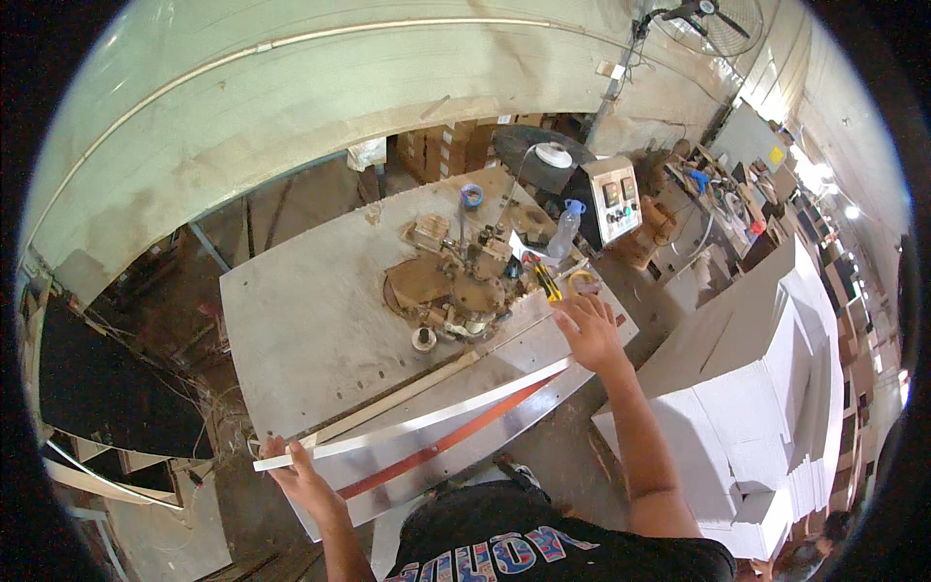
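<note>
White strip [417,419], long and thin, lies across the near edge of the work table [301,320], held at both ends. Its long axis runs from the person's lower left up to the right, one end near the table's near-left corner and the other near the table's right edge, so it sits slightly tilted against the table's front rim. It looks flat and narrow, with a faint bow along its length.

Left hand [296,470] is closed around the strip's lower-left end, fingers wrapped over it just off the table's near-left corner. Right hand [590,330] is spread fairly wide, fingers fanned out and pointing away from the person, with the palm down on the strip's upper-right end near the table's right edge; whether the thumb curls under the strip cannot be told.

Just nearer the person than the strip, a red strip [441,444] runs almost parallel to it along the shiny metal front of the table. On the far side of the strip a wooden slat [407,393] lies along the same line. Toward the table's middle stands a small machine [461,281] caked in brown dust, and a yellow-handled tool [546,281] lies just beyond the right hand. Off the table's right side rise stacks of white foam sheets [766,388].
</note>
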Motion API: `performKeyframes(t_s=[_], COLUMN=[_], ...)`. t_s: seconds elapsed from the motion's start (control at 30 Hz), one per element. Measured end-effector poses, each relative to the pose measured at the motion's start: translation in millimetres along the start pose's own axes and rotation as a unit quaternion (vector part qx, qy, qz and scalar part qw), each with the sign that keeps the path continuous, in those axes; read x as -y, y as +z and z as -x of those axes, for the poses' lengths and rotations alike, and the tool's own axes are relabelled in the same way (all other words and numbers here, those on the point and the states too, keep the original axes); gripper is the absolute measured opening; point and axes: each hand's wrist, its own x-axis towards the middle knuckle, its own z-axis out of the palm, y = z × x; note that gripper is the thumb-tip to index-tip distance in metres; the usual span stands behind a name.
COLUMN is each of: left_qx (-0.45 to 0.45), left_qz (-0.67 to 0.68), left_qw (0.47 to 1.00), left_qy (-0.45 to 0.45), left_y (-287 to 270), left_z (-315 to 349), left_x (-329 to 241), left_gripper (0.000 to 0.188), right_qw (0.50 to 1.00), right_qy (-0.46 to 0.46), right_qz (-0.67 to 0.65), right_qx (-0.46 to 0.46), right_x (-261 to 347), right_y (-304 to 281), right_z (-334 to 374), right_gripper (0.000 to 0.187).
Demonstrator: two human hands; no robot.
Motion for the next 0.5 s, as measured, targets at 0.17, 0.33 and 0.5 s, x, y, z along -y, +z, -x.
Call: performKeyframes(t_s=[0.17,0.33,0.5], left_qx=[0.011,0.076,0.154], left_qz=[0.005,0.018,-0.242], left_qw=[1.000,0.986,0.949], left_qy=[0.009,0.146,0.127], left_y=[-4.1,-24.7,-65.5], left_z=[-2.0,-8.8,-28.4], left_x=[7.4,52.5,138.3], left_gripper=[0.080,0.083,0.070], right_qw=[0.948,0.712,0.595], right_qy=[0.160,0.335,0.282], right_qz=[-0.273,-0.617,-0.751], right_qx=[-0.026,0.009,-0.044], right_x=[-80.8,-63.0,-70.1], right_y=[51.7,131.2,219.7], right_z=[14.2,79.2,108.9], right_gripper=[0.059,0.089,0.072])
